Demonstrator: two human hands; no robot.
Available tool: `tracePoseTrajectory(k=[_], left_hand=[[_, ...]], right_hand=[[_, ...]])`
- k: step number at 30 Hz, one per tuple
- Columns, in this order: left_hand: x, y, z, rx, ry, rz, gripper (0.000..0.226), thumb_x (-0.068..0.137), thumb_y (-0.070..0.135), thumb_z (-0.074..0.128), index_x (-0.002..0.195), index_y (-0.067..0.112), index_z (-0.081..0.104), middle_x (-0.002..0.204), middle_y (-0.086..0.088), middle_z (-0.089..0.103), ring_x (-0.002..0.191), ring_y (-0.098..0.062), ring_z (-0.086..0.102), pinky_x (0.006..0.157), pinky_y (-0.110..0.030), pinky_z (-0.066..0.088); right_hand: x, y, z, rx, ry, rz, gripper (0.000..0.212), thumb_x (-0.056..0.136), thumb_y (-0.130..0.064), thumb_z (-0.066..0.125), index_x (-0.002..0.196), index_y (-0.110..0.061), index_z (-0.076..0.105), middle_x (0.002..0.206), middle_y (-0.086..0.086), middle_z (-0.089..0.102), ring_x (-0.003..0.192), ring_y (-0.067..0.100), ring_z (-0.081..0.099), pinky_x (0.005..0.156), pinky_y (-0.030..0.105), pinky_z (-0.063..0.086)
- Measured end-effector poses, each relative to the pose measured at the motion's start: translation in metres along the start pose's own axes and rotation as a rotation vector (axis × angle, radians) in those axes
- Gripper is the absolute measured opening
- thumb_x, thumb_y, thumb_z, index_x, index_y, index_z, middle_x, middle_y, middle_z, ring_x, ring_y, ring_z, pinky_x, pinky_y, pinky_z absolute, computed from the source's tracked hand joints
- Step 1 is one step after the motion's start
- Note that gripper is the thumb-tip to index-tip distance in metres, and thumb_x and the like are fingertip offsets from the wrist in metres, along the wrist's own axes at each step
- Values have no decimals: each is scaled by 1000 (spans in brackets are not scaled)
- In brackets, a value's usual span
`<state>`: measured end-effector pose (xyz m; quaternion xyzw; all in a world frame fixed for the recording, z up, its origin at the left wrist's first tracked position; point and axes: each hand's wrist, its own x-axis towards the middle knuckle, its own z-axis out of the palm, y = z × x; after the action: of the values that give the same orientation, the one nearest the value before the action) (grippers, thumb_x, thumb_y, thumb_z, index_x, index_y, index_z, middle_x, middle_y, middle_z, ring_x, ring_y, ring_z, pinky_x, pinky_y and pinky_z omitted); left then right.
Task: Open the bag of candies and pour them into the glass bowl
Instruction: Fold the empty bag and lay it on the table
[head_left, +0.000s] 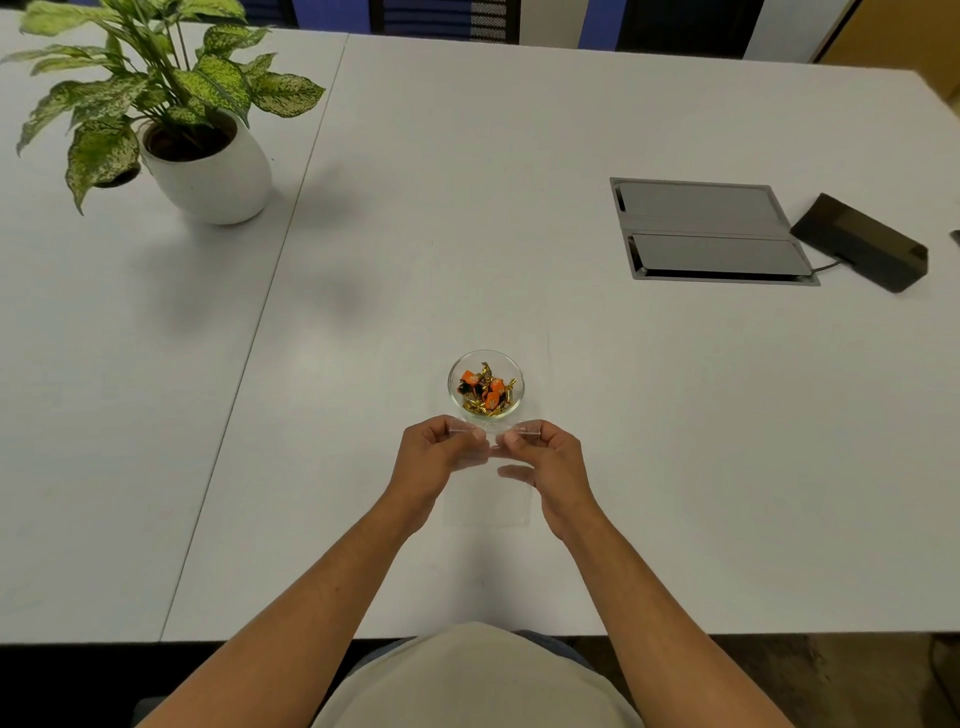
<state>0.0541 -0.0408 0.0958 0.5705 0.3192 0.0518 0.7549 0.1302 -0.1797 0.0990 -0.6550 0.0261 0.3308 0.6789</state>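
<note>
A small glass bowl (486, 358) stands on the white table in the middle of the view. Orange and gold wrapped candies (485, 391) fill it. Just in front of the bowl I hold a clear plastic bag (491, 499) by its top edge; it looks see-through with no candies visible inside. My left hand (434, 454) pinches the bag's top left corner. My right hand (545, 457) pinches the top right corner. The bag's lower part hangs down toward the table between my wrists.
A potted plant in a white pot (208, 171) stands at the far left. A grey cable hatch (709, 231) is set into the table at the right, with a dark box (862, 241) and its cable beside it. A seam (260, 322) between two tabletops runs down the left.
</note>
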Motion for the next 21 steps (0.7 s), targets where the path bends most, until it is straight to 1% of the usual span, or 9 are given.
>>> tracePoseTrajectory(k=[4,8,11,13,16,19,21], left_hand=[[-1,-1,0,-43,-37,-15,7,87,8,67,84,11,73,81,-12,76,81,-28,76,84,-36,61],[-2,1,1,-46,-93,-12,4,86,11,70,89,12,73,84,-9,78,85,-28,76,84,-32,61],[-2,1,3,-19,-65,8,7,88,13,69,86,15,75,82,-7,79,84,-27,76,81,-31,61],[-1,0,3,-8,-33,7,7,88,12,68,86,14,75,82,-9,78,83,-28,76,82,-35,60],[-1,-1,2,11,-22,-1,7,88,12,68,85,12,74,83,-13,77,83,-30,75,84,-39,60],[0,-2,3,42,-13,-12,11,88,12,66,82,14,75,82,-13,78,84,-30,75,82,-38,61],[1,-3,4,62,0,-16,12,88,11,66,81,14,76,82,-14,78,84,-30,76,80,-37,61]], right_hand=[[1,2,3,3,31,4,10,92,-7,65,86,-12,72,79,3,77,84,25,76,64,30,59],[0,2,3,37,12,5,10,92,-7,65,89,-10,74,89,13,77,90,30,74,67,34,61],[-1,2,3,78,-8,2,8,90,-7,67,90,-8,75,95,19,75,92,33,73,69,37,62],[-1,3,3,80,-26,1,7,89,-9,68,90,-9,75,98,21,75,92,33,73,69,38,62],[-1,5,5,47,-15,5,7,88,-11,71,94,-8,74,95,18,77,90,31,74,67,34,61],[0,7,6,-3,10,17,12,88,-11,71,97,-4,73,93,16,77,89,30,75,66,32,61],[0,8,7,-18,22,23,8,88,-9,71,94,-4,74,88,11,78,87,28,75,66,32,62]])
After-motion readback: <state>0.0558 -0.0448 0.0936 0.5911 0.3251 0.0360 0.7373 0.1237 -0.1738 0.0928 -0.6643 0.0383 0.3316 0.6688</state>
